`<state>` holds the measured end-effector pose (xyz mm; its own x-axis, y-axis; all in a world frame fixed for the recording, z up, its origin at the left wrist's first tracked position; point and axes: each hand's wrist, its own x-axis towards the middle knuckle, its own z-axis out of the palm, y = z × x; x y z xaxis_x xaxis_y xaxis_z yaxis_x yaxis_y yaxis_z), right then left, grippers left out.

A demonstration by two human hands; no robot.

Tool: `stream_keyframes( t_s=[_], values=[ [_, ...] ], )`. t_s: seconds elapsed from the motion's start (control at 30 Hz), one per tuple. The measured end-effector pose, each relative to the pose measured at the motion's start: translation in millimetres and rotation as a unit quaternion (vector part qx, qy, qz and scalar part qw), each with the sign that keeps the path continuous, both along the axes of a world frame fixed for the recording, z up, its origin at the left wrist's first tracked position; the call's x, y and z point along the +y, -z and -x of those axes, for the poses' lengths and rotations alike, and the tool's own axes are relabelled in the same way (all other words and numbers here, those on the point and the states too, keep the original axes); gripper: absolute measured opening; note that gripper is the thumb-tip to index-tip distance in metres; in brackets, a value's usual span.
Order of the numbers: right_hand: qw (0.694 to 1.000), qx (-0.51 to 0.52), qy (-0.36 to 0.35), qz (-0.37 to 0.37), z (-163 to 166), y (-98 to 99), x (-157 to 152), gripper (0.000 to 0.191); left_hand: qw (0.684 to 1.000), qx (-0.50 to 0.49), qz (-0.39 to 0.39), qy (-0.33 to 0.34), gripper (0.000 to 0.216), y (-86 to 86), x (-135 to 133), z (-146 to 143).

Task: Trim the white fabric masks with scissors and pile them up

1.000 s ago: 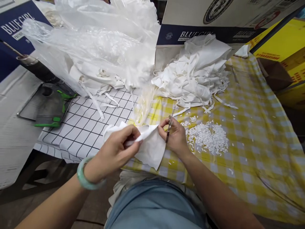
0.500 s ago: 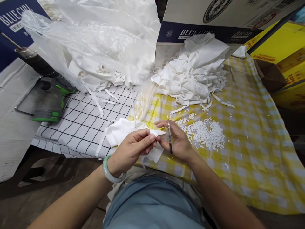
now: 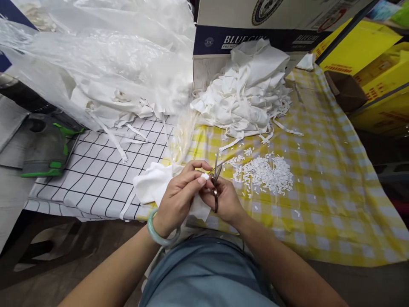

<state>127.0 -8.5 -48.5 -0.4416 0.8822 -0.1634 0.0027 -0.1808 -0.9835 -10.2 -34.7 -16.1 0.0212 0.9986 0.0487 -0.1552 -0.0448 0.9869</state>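
Observation:
My left hand (image 3: 183,194), with a pale green bangle (image 3: 159,234) on the wrist, pinches a bit of white fabric (image 3: 152,182) between thumb and fingers. The rest of that piece spreads on the table left of the hand and partly hides beneath it. Close beside it, my right hand (image 3: 225,198) grips a pair of scissors (image 3: 216,179) by the handles. The blades point away from me and stand slightly apart. A scatter of small white snippets (image 3: 268,172) lies just beyond my right hand.
A heap of white strapped fabric pieces (image 3: 243,98) rests against a carton (image 3: 217,51). Clear plastic bagging (image 3: 128,51) covers more fabric at the back left. A grey-green power drill (image 3: 41,145) lies at the left edge. Yellow boxes (image 3: 377,51) stand at the right.
The scissors have turned in my right hand, their blades now showing and parted. Both hands have come closer together, and the head view has swung a little to the right.

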Motion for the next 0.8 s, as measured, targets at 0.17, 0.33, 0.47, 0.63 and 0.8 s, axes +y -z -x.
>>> stream_keyframes(
  t_s=[0.17,0.33,0.47,0.63,0.8],
  values=[
    [0.959,-0.202,-0.021,-0.197,-33.6,-11.9,1.4,0.022,0.998,-0.023,0.056,-0.035,0.027,12.6,0.5,-11.4],
    [0.901,-0.328,-0.079,-0.272,-55.7,-23.3,4.8,0.041,0.997,0.076,0.012,-0.022,0.029,14.7,-4.0,-17.9],
    [0.88,-0.36,-0.092,-0.295,-55.5,-22.6,4.9,0.052,0.992,0.118,-0.047,-0.004,0.027,17.6,-4.6,-20.7],
    [0.889,-0.346,-0.102,-0.281,-55.6,-20.8,6.5,0.052,0.987,0.141,-0.075,0.006,0.03,18.1,-1.7,-21.2],
    [0.888,-0.347,-0.092,-0.286,-56.6,-21.9,8.1,0.051,0.986,0.144,-0.084,0.005,0.031,19.1,0.2,-22.2]
  ],
)
